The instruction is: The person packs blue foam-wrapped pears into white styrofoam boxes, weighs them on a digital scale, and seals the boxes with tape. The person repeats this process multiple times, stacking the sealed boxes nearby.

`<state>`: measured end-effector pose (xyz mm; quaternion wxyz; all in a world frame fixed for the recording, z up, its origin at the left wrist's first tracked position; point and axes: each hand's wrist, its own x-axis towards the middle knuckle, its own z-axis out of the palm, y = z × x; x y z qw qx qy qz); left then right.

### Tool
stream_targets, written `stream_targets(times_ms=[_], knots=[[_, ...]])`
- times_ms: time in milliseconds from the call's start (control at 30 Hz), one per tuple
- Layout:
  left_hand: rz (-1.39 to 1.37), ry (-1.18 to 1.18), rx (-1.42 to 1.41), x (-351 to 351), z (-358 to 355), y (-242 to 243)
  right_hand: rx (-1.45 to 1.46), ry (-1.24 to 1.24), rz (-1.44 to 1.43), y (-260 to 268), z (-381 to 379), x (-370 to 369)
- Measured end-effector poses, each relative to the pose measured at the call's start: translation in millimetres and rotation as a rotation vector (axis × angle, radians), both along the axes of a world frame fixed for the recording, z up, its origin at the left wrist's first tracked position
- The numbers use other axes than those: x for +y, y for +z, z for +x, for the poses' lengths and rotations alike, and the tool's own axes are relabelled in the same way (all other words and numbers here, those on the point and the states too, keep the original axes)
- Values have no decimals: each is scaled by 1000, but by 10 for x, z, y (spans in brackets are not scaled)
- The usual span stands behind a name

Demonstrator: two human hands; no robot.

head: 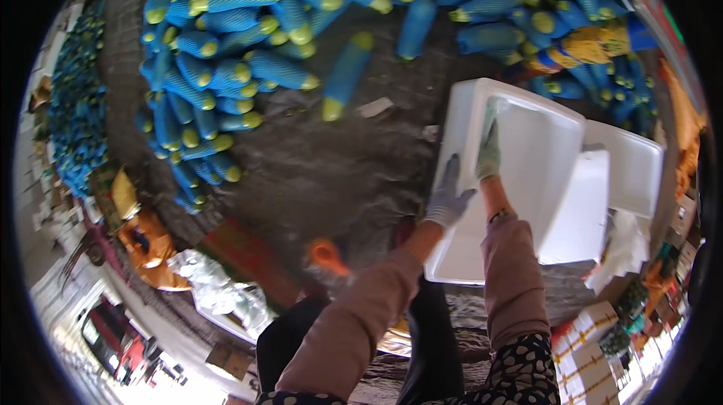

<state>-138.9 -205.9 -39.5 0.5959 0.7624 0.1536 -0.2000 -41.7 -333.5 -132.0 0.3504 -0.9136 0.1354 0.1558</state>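
A white foam box (536, 128) lies at a slant before me on the right, its hollow inside facing up. My left hand (450, 196), in a grey-white glove, lies along the box's long left side, its thumb spread at the rim. Inside the box is my right hand (490, 145), in a greenish-stained glove, reaching along the inner left wall; its fingertips are blurred. Nearest to the box, on the dark sheet (316, 179), lie single long yellow-green vegetables (347, 77) in blue net sleeves. Whether the right hand grips anything is unclear.
A large pile of blue-sleeved vegetables (237, 21) spreads along the far side. Another white foam box or lid (627, 165) lies right of the box. An orange object (327, 258) is blurred near my legs. Crumpled clear plastic (226, 286) lies to the left; taped cartons (587, 354) stand lower right.
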Motion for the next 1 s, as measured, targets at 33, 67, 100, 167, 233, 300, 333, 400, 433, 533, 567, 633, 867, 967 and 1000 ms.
stream_targets(times_ms=[33,67,100,167,233,300,333,400,433,533,567,633,867,967,1000], knots=[[15,-39,-29,-42,22,-28,-13,-47,52,-116,41,48],[32,-25,-18,-63,35,-26,-29,-92,96,-132,84,71],[27,-34,0,-80,33,12,-45,-139,129,-19,53,60],[-6,-20,28,-38,52,100,-132,-450,343,366,42,175],[-126,-10,59,97,80,162,-395,-413,228,985,1,300],[-62,33,53,378,96,154,-493,-357,338,1461,-65,687],[-33,18,83,546,126,114,-384,-427,669,1537,-101,1027],[154,28,-139,1253,282,-177,-322,-178,549,1387,32,1785],[254,139,-239,1618,374,-322,-183,-240,637,1205,132,2186],[339,409,420,2792,692,-774,179,-199,277,487,612,3195],[463,283,422,3129,809,-895,281,-184,161,275,736,3471],[691,-4,408,3642,1078,-1129,351,-212,-28,-47,821,3893],[-412,1014,507,3922,1662,-1836,266,-462,440,3,589,3292],[-431,897,301,4023,1447,-1673,252,-521,1056,914,-79,2460],[-529,861,302,4088,1309,-1526,291,-451,991,1245,-311,2178]])
